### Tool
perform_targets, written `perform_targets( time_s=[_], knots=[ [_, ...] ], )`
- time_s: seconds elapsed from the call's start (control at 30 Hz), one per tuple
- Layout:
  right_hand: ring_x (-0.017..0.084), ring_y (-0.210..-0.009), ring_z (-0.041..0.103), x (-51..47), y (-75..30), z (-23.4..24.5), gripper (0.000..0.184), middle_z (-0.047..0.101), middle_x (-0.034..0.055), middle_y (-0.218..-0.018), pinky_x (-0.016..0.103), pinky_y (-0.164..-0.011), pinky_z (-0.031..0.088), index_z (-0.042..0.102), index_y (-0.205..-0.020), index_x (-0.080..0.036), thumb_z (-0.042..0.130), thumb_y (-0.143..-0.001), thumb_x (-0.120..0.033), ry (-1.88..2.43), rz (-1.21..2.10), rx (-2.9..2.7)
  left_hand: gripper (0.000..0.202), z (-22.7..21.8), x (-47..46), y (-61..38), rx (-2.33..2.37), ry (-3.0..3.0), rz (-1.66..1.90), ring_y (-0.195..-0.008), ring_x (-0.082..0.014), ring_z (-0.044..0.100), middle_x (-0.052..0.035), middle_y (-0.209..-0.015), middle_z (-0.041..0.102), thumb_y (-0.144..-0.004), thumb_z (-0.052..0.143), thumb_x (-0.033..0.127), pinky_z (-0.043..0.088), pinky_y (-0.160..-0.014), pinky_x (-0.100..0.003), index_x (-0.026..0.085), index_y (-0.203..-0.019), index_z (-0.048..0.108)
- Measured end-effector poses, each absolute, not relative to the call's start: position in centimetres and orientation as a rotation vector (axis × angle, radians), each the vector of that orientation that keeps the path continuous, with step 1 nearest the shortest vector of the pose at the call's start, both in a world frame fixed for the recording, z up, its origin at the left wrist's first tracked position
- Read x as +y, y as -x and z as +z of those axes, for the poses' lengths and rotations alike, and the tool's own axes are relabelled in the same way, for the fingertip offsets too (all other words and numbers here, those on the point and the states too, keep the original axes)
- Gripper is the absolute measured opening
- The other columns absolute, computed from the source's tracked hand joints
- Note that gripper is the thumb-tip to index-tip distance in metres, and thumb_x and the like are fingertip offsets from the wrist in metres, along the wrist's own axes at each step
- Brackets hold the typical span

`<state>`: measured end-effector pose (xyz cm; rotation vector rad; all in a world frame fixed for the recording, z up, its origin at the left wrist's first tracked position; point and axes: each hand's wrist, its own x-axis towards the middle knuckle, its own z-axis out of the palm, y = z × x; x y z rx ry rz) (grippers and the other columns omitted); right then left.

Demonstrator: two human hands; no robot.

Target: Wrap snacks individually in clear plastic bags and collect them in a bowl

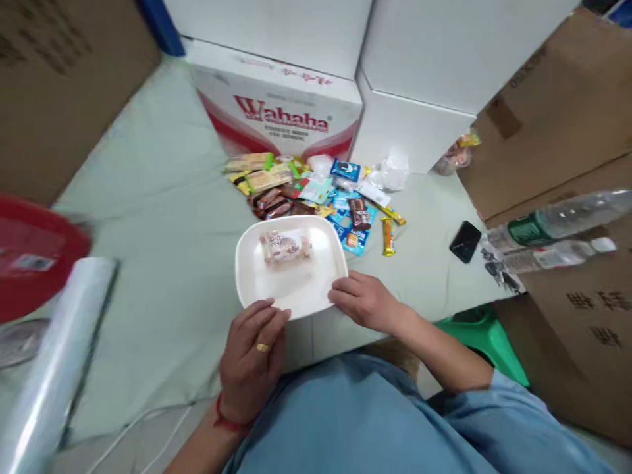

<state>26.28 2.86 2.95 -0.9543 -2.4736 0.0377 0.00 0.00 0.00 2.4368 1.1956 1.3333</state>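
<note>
A white plastic tray (316, 289) with rounded corners is in front of me, near the table's front edge. In its upper part lies one wrapped snack (286, 246) in a clear packet with brown print. My left hand (257, 345), with a ring and a red wrist string, grips the tray's lower left rim. At its lower right corner my right hand (363, 299) pinches the rim. The thumbs are largely hidden. Just beyond the tray is a pile of packaged snacks (271, 178), with a yellow snack bar (388, 237) at its right.
A Wahaha carton (281, 112) and white boxes (415, 125) stand behind the snacks. On the right are a black phone (465, 241), plastic bottles (567, 217) and a green stool (486, 339). A roll of clear film (64, 362) and a red round object (34, 257) lie left.
</note>
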Motion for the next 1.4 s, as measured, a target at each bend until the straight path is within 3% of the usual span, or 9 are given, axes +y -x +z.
perform_targets(
  time_s=[0.17, 0.33, 0.47, 0.57, 0.67, 0.77, 0.97, 1.2, 1.4],
  knots=[
    [0.022, -0.089, 0.068, 0.3, -35.0, 5.2, 0.017, 0.073, 0.0076, -0.101, 0.034, -0.077, 0.056, 0.068, -0.11, -0.025, 0.057, -0.101, -0.016, 1.323, -0.037, -2.18, 0.066, 0.5, 1.4, -4.2, 1.23, -2.407, 1.385, -0.141, -0.0334, 0.055, -0.0174, -0.142, 0.057, -0.086, 0.075, 0.007, 0.051, -0.114, -0.051, 0.023, -0.147, 0.053],
    [0.023, -0.077, 0.065, 2.4, -45.0, 4.9, 0.014, 0.069, 0.008, -0.093, 0.036, -0.074, 0.054, 0.071, -0.102, -0.022, 0.061, -0.1, -0.032, 1.827, -0.261, -1.857, 0.034, -0.9, 2.0, -4.0, 1.278, -2.364, 1.206, -0.111, -0.0245, 0.069, -0.0101, -0.111, 0.071, -0.095, 0.062, 0.011, 0.057, -0.099, -0.037, 0.02, -0.128, 0.063],
    [0.028, -0.083, 0.064, 7.6, -50.5, 2.4, 0.024, 0.069, 0.0133, -0.095, 0.039, -0.078, 0.052, 0.073, -0.102, -0.016, 0.058, -0.095, -0.034, 2.163, -0.294, -1.697, 0.042, -2.3, 1.3, -2.6, 1.418, -2.224, 1.129, -0.087, -0.0182, 0.073, -0.005, -0.102, 0.074, -0.098, 0.054, 0.012, 0.059, -0.083, -0.029, 0.023, -0.139, 0.059],
    [0.03, -0.095, 0.065, 11.6, -51.3, 1.1, 0.03, 0.07, 0.0168, -0.105, 0.04, -0.086, 0.051, 0.073, -0.111, -0.013, 0.055, -0.093, -0.029, 2.383, -0.165, -1.654, 0.049, -2.9, 0.9, -2.1, 1.4, -2.102, 1.105, -0.083, -0.0146, 0.074, -0.0075, -0.122, 0.069, -0.097, 0.045, 0.007, 0.061, -0.081, -0.029, 0.025, -0.14, 0.058],
    [0.032, -0.1, 0.066, 14.1, -49.9, 1.5, 0.04, 0.067, 0.0193, -0.123, 0.041, -0.088, 0.051, 0.071, -0.127, -0.014, 0.06, -0.09, -0.027, 2.54, -0.041, -1.637, 0.047, -3.2, 1.2, -2.1, 1.374, -2.11, 1.13, -0.102, -0.0171, 0.075, -0.0098, -0.14, 0.058, -0.092, 0.041, 0.002, 0.062, -0.095, -0.035, 0.024, -0.126, 0.064],
    [0.032, -0.096, 0.067, 15.4, -47.9, 3.0, 0.042, 0.063, 0.0192, -0.133, 0.042, -0.083, 0.05, 0.068, -0.132, -0.018, 0.058, -0.095, -0.034, 2.507, -0.187, -1.599, 0.039, -3.2, 1.9, -2.4, 1.411, -2.176, 1.134, -0.119, -0.022, 0.069, -0.0104, -0.137, 0.057, -0.091, 0.044, 0.002, 0.059, -0.103, -0.04, 0.022, -0.117, 0.065],
    [0.028, -0.098, 0.065, 19.3, -42.6, 4.1, 0.023, 0.072, 0.0112, -0.105, 0.038, -0.087, 0.05, 0.073, -0.105, -0.02, 0.052, -0.098, -0.027, 1.999, -0.042, -2.056, 0.024, -3.4, 2.7, -3.8, 1.4, -2.232, 1.104, -0.114, -0.021, 0.068, -0.0105, -0.124, 0.06, -0.094, 0.051, 0.006, 0.062, -0.095, -0.036, 0.021, -0.108, 0.063],
    [0.032, -0.111, 0.065, 26.9, -35.0, 3.2, 0.044, 0.062, 0.0139, -0.138, 0.041, -0.09, 0.054, 0.064, -0.138, -0.023, 0.063, -0.096, -0.038, 1.869, 0.03, -2.116, 0.022, -2.9, 2.2, -3.7, 1.358, -2.277, 1.061, -0.11, -0.0173, 0.068, -0.0092, -0.121, 0.063, -0.098, 0.05, 0.006, 0.06, -0.092, -0.028, 0.021, -0.106, 0.064],
    [0.023, -0.088, 0.068, 32.4, -36.7, 2.7, 0.02, 0.076, 0.0076, -0.095, 0.036, -0.085, 0.053, 0.076, -0.101, -0.016, 0.064, -0.088, -0.025, 1.904, 0.442, -1.823, 0.02, -3.3, 1.6, -2.2, 1.417, -2.235, 1.071, -0.108, -0.0175, 0.069, -0.0083, -0.119, 0.064, -0.098, 0.051, 0.008, 0.06, -0.092, -0.03, 0.021, -0.106, 0.064]
  ],
)
